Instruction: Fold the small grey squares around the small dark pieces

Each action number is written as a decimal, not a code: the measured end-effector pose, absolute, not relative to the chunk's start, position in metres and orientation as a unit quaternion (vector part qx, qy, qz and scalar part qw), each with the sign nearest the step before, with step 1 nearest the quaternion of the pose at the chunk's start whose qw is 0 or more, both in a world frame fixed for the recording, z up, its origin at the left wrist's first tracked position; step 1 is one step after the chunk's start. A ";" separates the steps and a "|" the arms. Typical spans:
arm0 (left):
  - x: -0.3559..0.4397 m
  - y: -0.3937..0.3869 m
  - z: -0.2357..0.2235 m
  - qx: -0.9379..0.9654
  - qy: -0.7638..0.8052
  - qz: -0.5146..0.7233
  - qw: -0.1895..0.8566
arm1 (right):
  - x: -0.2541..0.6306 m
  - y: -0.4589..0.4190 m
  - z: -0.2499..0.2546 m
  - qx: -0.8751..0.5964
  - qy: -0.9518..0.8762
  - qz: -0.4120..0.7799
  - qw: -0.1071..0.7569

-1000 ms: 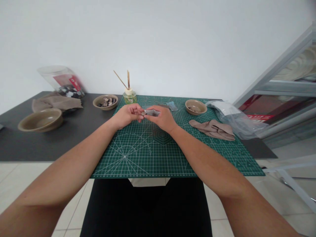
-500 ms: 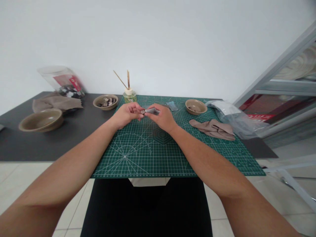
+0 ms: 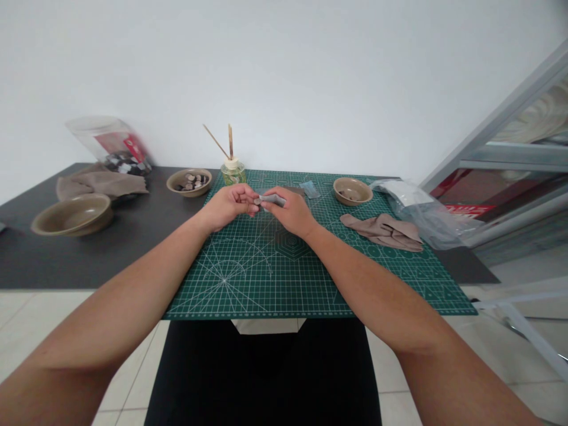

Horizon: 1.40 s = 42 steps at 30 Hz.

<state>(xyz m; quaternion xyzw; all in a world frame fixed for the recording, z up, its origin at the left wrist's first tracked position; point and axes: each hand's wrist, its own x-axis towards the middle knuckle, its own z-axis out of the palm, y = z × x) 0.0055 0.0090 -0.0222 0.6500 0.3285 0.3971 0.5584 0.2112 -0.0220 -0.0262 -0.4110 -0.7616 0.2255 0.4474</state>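
Both hands meet over the far middle of the green cutting mat (image 3: pixel 266 278). My right hand (image 3: pixel 290 212) pinches a small grey pouch (image 3: pixel 271 200) between thumb and fingers. My left hand (image 3: pixel 229 205) is curled, its fingertips pinching a small brownish piece (image 3: pixel 257 202) at the pouch's left end. The two hands touch at the fingertips. What is inside the pouch is hidden.
A reed diffuser bottle (image 3: pixel 232 170) stands behind the hands. A bowl of small pieces (image 3: pixel 189 181) sits at its left, another small bowl (image 3: pixel 352 191) at the right. A beige cloth (image 3: pixel 384 231), a plastic bag (image 3: pixel 417 210), a large bowl (image 3: pixel 73 214), another cloth and a jar (image 3: pixel 110 148) lie around.
The grey pouch has turned slightly in my right hand and sits closer to the left fingertips. Both hands stay in about the same place.
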 end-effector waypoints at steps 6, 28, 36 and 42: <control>0.006 0.009 -0.022 0.647 0.329 0.394 0.564 | 0.214 -0.022 -0.025 -0.412 -0.753 0.240 0.454; 0.006 0.009 -0.023 0.639 0.315 0.413 0.568 | 0.211 -0.025 -0.023 -0.408 -0.752 0.236 0.460; 0.006 0.007 -0.020 0.650 0.328 0.400 0.557 | 0.215 -0.024 -0.023 -0.414 -0.756 0.249 0.440; 0.006 0.008 -0.021 0.645 0.320 0.406 0.562 | 0.214 -0.025 -0.021 -0.424 -0.750 0.239 0.448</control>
